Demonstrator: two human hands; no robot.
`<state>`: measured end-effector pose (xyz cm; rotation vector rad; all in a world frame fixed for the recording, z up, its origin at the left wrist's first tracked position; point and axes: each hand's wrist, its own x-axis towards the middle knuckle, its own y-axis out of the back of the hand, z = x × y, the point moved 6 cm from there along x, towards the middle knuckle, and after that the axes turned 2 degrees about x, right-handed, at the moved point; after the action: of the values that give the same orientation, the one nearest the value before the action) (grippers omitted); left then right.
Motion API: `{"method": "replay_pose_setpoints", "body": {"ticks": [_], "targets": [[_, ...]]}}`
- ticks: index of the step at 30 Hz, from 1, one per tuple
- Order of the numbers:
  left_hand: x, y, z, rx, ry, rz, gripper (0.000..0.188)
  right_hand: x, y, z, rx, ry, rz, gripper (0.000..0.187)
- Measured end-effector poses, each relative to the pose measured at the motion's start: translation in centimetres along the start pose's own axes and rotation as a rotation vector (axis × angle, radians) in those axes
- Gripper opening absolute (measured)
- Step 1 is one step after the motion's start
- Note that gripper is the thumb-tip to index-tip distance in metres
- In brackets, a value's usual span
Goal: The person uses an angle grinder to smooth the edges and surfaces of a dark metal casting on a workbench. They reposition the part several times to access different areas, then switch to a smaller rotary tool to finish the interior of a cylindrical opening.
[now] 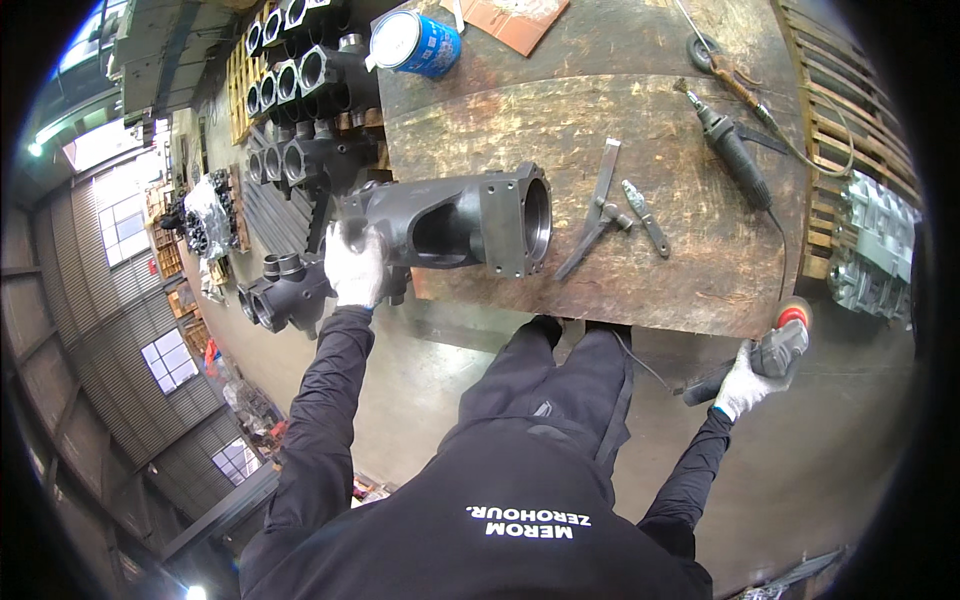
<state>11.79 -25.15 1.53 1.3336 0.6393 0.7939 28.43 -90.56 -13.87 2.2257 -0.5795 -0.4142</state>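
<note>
A black, hollow metal casting lies across the left side of the worn table, its square flanged end facing right. My left hand, in a white glove, grips its left end; part of the fingers is hidden against the metal. Out to the right, beyond the table's near edge, my gloved right hand is wrapped round an angle grinder. The grinder has a round reddish disc at its head, held up and well apart from the casting.
On the table lie a hammer, a flat metal bar, a small hand tool and a corded straight grinder. A blue can stands at the far left corner. Several black castings fill the left; wooden pallets stand right.
</note>
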Motion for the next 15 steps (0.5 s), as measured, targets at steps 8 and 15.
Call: {"method": "replay_pose_setpoints", "body": {"ticks": [8,15], "targets": [[0.1,-0.6,-0.5,-0.297,-0.039,0.011,0.008,1.4,-6.0,0.9,-0.176,0.076,-0.234,0.100],[-0.2,-0.6,-0.3,-0.249,-0.046,0.047,0.005,0.6,-11.2,3.2,-0.325,0.192,-0.368,0.092]]}}
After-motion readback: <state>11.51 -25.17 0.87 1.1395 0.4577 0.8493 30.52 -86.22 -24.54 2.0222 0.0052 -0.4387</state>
